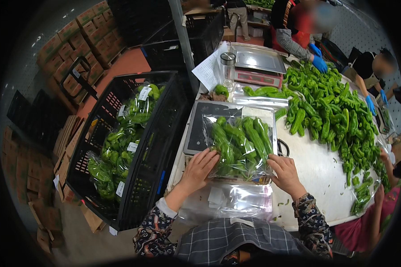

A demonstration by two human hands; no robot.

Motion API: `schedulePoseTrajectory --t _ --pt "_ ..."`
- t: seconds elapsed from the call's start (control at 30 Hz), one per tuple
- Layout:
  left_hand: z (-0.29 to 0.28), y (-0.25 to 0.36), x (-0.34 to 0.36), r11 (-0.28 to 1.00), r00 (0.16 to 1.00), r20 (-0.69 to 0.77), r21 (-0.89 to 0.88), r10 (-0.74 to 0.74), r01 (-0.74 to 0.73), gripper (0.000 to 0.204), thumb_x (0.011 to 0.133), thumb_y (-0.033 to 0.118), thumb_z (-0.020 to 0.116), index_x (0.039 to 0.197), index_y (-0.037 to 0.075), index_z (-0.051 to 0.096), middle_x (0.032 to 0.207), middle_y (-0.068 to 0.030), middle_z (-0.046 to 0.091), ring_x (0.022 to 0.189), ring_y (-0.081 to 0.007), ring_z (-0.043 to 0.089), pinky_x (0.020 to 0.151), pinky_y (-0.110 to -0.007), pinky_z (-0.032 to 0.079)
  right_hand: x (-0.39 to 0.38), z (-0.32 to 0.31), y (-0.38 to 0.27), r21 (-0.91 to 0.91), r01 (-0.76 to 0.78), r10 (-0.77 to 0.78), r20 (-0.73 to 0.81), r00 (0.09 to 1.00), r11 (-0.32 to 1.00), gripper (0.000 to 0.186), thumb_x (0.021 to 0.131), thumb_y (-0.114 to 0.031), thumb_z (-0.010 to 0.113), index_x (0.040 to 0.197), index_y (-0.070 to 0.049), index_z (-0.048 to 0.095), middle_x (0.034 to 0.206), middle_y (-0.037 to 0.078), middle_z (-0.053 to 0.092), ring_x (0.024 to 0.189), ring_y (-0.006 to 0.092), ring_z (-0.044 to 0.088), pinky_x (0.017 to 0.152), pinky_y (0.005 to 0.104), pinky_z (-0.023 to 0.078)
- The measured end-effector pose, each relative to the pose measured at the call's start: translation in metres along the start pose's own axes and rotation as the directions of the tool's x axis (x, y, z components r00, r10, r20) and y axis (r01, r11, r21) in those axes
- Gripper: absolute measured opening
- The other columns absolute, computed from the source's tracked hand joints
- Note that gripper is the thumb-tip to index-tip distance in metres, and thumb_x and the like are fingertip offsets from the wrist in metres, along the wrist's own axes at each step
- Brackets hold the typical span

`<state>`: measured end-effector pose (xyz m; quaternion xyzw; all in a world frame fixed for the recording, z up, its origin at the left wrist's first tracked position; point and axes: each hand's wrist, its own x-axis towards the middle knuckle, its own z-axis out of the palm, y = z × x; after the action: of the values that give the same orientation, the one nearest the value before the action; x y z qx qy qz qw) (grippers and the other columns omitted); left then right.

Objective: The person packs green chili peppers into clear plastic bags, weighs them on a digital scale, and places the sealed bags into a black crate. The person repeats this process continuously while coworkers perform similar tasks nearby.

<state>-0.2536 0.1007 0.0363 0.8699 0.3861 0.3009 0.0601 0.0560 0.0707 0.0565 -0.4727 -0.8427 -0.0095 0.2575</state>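
A clear plastic bag of long green peppers (240, 144) lies on a flat scale (196, 129) with a dark panel, right in front of me. My left hand (198, 169) grips the bag's near left side, its fingers curved against the film. At the near right side, my right hand (287, 175) has its fingers closed on the bag's edge. Between my forearms, a stack of flat clear bags (231, 202) lies at the table's front edge. The black handles of a pair of scissors (283, 147) show just right of the scale.
On the left stands a black crate (140, 171) holding several labelled bags of peppers (116, 151). A big heap of loose green peppers (329, 111) covers the table's right side. Beyond the scale are a glass jar (227, 69) and a second scale (259, 60). Co-workers' blue-gloved hands (318, 62) reach in.
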Motion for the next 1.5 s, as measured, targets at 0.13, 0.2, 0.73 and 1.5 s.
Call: schedulePoseTrajectory --t 0.13,0.2,0.73,1.5 --pt "0.007 -0.01 0.028 0.999 0.991 -0.131 0.01 0.038 -0.037 0.051 0.062 0.007 0.068 0.112 0.005 0.055 0.114 -0.006 0.056 0.107 -0.0296 0.047 0.09 -0.035 0.036 0.022 0.002 0.019 0.016 0.095 -0.094 -0.074 0.993 0.995 0.035 0.06 -0.001 0.062 0.094 -0.007 0.058 0.095 0.004 0.061 0.078 0.0235 0.054 0.069 0.0336 0.04" --pt "-0.003 -0.015 0.047 0.991 0.981 -0.194 -0.131 -0.012 -0.013 0.047 0.063 0.005 0.067 0.109 0.004 0.057 0.113 -0.0072 0.056 0.107 -0.0298 0.047 0.09 -0.035 0.037 0.044 -0.01 0.026 0.16 0.066 -0.031 -0.209 0.977 0.985 0.031 0.06 0.001 0.062 0.09 -0.006 0.059 0.089 0.006 0.061 0.075 0.0251 0.054 0.066 0.0342 0.041" --pt "-0.003 0.073 0.001 -0.432 0.833 0.48 -0.836 -0.276 0.339 0.062 0.077 0.01 0.058 0.133 0.004 0.031 0.124 -0.0092 0.046 0.112 -0.0175 0.046 0.094 -0.031 0.039 0.007 -0.02 -0.025 0.965 -0.232 0.711 0.248 0.658 -0.122 0.018 0.084 -0.021 0.049 0.083 -0.004 0.056 0.074 -0.001 0.051 0.068 0.0094 0.048 0.063 0.0224 0.039" --pt "-0.203 -0.142 -0.094 0.139 0.098 -0.147 -0.987 -0.984 -0.081 0.034 0.082 0.026 0.055 0.109 0.006 0.054 0.103 -0.0088 0.059 0.09 -0.0249 0.057 0.08 -0.039 0.046 -0.032 -0.003 -0.032 0.902 -0.43 0.514 0.383 0.768 -0.03 0.019 0.088 -0.018 0.05 0.089 -0.001 0.058 0.065 -0.001 0.052 0.046 0.0016 0.032 0.041 0.0163 0.022"
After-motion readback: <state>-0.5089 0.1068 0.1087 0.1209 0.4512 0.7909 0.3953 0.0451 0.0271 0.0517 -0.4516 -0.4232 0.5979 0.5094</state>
